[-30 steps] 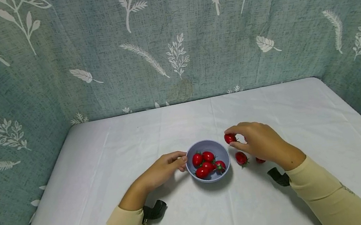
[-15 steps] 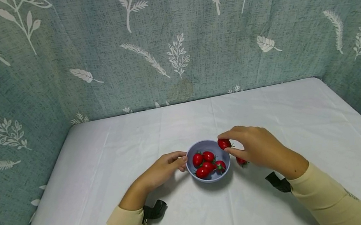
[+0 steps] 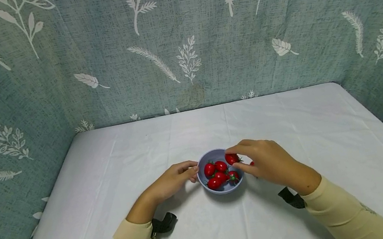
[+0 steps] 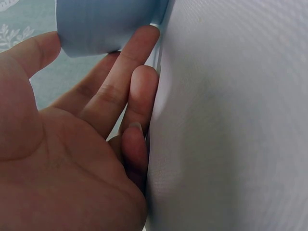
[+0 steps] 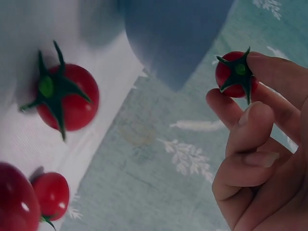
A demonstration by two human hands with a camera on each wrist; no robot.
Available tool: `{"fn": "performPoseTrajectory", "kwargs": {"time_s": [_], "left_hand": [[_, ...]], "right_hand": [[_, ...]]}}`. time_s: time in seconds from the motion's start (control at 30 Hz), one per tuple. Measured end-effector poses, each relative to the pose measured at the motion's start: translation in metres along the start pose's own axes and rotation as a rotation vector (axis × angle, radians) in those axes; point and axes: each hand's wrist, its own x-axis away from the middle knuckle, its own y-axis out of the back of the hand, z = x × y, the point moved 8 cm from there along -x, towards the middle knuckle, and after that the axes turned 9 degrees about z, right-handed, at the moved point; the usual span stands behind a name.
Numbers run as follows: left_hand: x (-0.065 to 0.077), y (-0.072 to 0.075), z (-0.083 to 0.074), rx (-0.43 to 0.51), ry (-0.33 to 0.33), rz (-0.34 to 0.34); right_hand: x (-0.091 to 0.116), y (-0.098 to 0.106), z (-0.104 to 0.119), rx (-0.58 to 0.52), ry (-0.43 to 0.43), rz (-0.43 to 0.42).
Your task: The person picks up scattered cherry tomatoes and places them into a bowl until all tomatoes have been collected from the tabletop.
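My right hand [image 3: 263,160] pinches a red cherry tomato [image 3: 232,158] between thumb and fingers, over the right side of the small blue-grey bowl [image 3: 224,191]. The green star-shaped stem of this tomato [image 5: 234,77] faces the camera in the right wrist view. Several more tomatoes [image 3: 214,183] lie inside the bowl. At the bowl's left side, my left hand [image 3: 175,180] touches the outer wall with its thumb and loosely extended fingers. The left wrist view shows the fingertips [image 4: 147,36] low against the bowl [image 4: 103,26], near the cloth.
Loose tomatoes [image 5: 72,98] sit on the white cloth to the right of the bowl; the right hand mostly hides them in the head view. A white-covered table [image 3: 143,148] ends at a green leaf-patterned curtain [image 3: 116,94] behind and at both sides.
The right hand has moved left, carrying its tomato from beside the bowl to above its right side. The left hand and the bowl have stayed in place.
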Motion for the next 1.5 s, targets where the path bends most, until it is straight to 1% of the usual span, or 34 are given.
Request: {"fn": "performPoseTrajectory", "kwargs": {"time_s": [0.13,0.3,0.47,0.8,1.2,1.5], "left_hand": [[0.0,0.0,0.0,0.01,-0.003,0.006],[0.0,0.0,0.0,0.02,-0.003,0.007],[-0.001,0.0,-0.001,0.019,-0.017,0.012],[-0.001,0.0,-0.001,0.005,-0.022,0.008],[0.0,0.0,-0.002,0.005,-0.008,0.001],[-0.001,0.0,-0.001,0.01,-0.011,0.004]], "right_hand": [[-0.002,-0.007,-0.001,-0.017,-0.006,0.008],[-0.004,-0.015,-0.001,-0.021,-0.03,0.051],[-0.005,-0.022,-0.002,-0.02,-0.051,0.09],[-0.008,-0.033,-0.003,-0.048,-0.053,0.105],[-0.01,-0.04,-0.003,-0.069,-0.071,0.133],[-0.009,-0.035,-0.002,-0.068,-0.071,0.121]]}}
